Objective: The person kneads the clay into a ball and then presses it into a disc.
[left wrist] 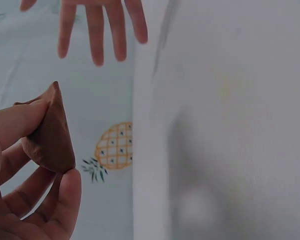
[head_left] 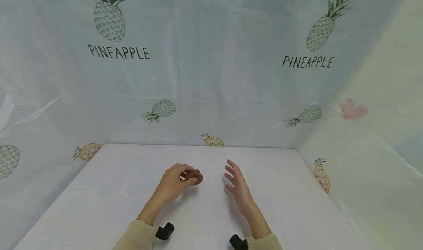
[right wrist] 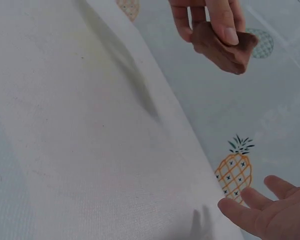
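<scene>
A brown lump of modelling clay is pinched in my left hand, above the white tabletop. Seen from the left wrist, the clay has a flat side and a pointed top corner, with the thumb on one face and fingertips at its lower edge. In the right wrist view an uneven, folded surface shows on the clay. My right hand is raised to the right of it, apart from the clay, its fingers spread and holding nothing.
The white table reaches back to a pale sheet printed with pineapples, which also hangs at both sides. Black wrist devices sit by both beige sleeves.
</scene>
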{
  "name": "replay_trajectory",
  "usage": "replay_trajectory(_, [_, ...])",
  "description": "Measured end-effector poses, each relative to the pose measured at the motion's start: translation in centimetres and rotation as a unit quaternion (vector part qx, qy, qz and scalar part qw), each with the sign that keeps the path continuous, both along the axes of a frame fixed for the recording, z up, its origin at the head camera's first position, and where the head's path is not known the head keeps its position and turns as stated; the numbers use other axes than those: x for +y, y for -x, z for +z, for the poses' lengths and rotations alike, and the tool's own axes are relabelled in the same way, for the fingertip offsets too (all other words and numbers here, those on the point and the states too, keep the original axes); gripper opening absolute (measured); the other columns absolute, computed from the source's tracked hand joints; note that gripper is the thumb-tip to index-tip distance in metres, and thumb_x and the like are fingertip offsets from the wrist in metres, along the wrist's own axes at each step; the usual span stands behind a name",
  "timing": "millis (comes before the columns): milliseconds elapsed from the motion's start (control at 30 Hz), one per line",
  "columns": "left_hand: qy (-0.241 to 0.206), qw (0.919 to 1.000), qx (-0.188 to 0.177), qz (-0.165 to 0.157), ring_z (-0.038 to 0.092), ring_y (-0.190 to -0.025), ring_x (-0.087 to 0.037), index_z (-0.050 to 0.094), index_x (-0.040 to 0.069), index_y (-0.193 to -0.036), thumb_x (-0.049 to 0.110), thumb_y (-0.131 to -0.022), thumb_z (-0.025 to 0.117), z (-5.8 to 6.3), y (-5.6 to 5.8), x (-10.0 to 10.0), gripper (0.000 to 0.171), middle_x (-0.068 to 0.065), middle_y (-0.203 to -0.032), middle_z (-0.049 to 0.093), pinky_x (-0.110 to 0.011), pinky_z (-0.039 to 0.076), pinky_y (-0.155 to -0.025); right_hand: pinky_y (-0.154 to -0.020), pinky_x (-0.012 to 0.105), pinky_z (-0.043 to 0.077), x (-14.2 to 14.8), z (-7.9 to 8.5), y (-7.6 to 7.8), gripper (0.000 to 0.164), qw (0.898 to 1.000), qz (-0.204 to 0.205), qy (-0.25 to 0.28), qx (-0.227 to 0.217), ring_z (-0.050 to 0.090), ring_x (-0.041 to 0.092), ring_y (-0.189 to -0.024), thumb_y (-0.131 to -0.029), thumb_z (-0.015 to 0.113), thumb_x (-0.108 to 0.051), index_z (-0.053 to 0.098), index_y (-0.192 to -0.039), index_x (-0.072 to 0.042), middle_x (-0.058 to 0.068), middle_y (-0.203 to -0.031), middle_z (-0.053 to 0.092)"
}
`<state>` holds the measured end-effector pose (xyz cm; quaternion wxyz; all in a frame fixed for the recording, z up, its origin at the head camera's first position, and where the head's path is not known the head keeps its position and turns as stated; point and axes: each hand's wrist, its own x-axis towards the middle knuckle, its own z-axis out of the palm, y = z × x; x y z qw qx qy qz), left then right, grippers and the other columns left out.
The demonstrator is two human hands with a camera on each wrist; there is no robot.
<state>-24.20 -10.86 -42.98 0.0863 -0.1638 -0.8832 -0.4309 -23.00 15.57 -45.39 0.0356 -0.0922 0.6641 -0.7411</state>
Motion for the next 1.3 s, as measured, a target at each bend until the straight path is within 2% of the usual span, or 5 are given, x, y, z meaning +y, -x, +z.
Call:
replay_trajectory(300, [-0.005,0.9995,0.014,-0.030,0.066,-0.096,-0.011,0.077,0.026,-0.117,0.025,-0.094,0.085,0.4,-1.1,2.3,0.025,0.011,-0.104,0.069,-0.031,0.057,-0.083,-0.125,0.073,0.012,-0.4,0.6,0.0,0.068,1.000,-0.011,0.005,0.009,0.012,0.048,-0.161,-0.114,0.023,-0.058,0.022,-0.170,-0.021,0.017,-0.175,0.016])
replay_trajectory(567, [-0.015,0.9986,0.024,-0.044,0.066,-0.098,-0.011,0.077,0.022,-0.119,0.026,-0.095,0.083,0.4,-1.3,3.9,0.025,0.010,-0.106,0.071,-0.028,0.058,-0.083,-0.122,0.078,0.003,-0.7,0.8,0.1,0.067,0.999,-0.014,0.036,0.033,0.006,0.048,-0.161,-0.113,0.020,-0.058,0.017,-0.172,-0.025,0.014,-0.178,0.006])
replay_trajectory(867, [-0.024,0.9978,0.033,-0.052,0.066,-0.098,-0.012,0.077,0.019,-0.120,0.026,-0.095,0.083,0.2,-1.2,5.3,0.026,0.008,-0.106,0.072,-0.027,0.059,-0.082,-0.121,0.079,-0.005,-0.9,0.9,0.1,0.074,0.998,-0.013,0.052,0.043,-0.004,0.042,-0.163,-0.110,0.013,-0.068,0.004,-0.173,-0.030,0.000,-0.180,-0.006])
replay_trajectory(1100, [-0.036,0.9963,0.044,-0.065,0.067,-0.098,-0.014,0.077,0.017,-0.120,0.024,-0.095,0.083,0.1,-1.4,6.0,0.027,0.005,-0.107,0.072,-0.026,0.060,-0.081,-0.118,0.081,-0.008,-1.1,0.9,0.3,0.077,0.997,-0.024,0.049,0.045,-0.011,0.042,-0.163,-0.108,0.011,-0.071,-0.005,-0.172,-0.033,-0.001,-0.179,-0.013])
replay_trajectory(1300, [-0.035,0.9960,0.049,-0.066,0.065,-0.098,-0.013,0.078,0.018,-0.118,0.023,-0.093,0.085,0.3,-1.5,6.6,0.026,0.005,-0.106,0.071,-0.024,0.059,-0.079,-0.117,0.081,-0.011,-1.5,1.1,0.4,0.072,0.997,-0.023,0.054,0.053,-0.014,0.041,-0.162,-0.109,0.010,-0.067,-0.007,-0.171,-0.035,-0.004,-0.178,-0.017])
